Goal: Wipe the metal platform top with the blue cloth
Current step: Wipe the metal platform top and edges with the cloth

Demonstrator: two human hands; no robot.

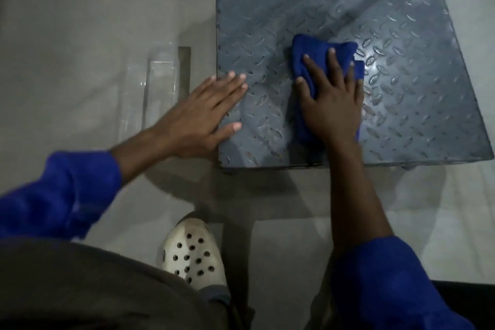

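Observation:
The metal platform (401, 88) is a grey-blue plate with a raised diamond tread, filling the upper right of the view. A bunched blue cloth (318, 56) lies on its near middle. My right hand (332, 99) presses flat on the cloth with fingers spread, covering most of its near part. My left hand (201, 112) rests palm down on the platform's near left edge, fingers apart and holding nothing. A bright glare spot sits on the plate just right of the cloth.
Pale tiled floor (80, 21) surrounds the platform. A clear plastic box (158, 83) stands on the floor left of the platform, close to my left hand. My white perforated shoe (195, 252) is below the platform's near edge.

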